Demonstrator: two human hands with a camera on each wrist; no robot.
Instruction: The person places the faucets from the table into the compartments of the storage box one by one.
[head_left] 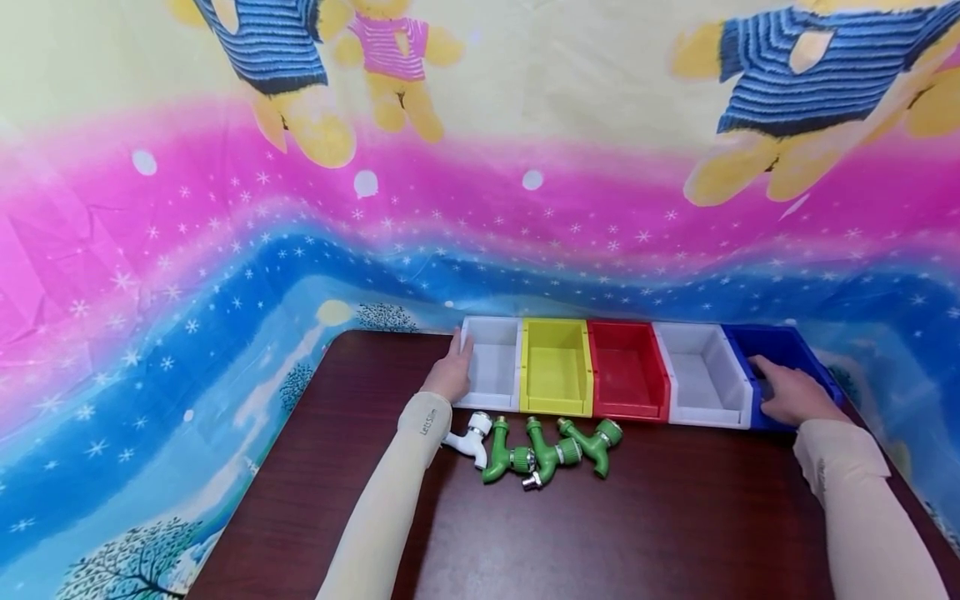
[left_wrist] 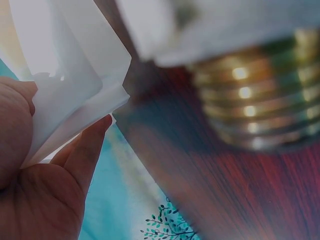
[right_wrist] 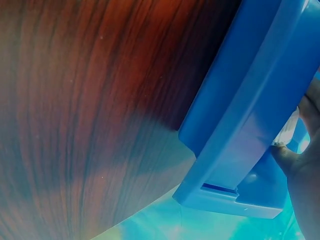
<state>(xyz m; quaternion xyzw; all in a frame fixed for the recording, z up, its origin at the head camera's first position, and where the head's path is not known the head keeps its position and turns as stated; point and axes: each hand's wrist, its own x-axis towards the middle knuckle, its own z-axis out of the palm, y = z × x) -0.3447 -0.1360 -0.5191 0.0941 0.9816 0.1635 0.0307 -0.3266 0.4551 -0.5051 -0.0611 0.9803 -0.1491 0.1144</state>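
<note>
On your left sleeve, you can read "Lets Slim" in small dark lettering, set on the pale cuff and running lengthwise up the arm. Your right sleeve carries a similar small dark print on its inner side, near the cuff, but you cannot make out its letters from the head view.
</note>
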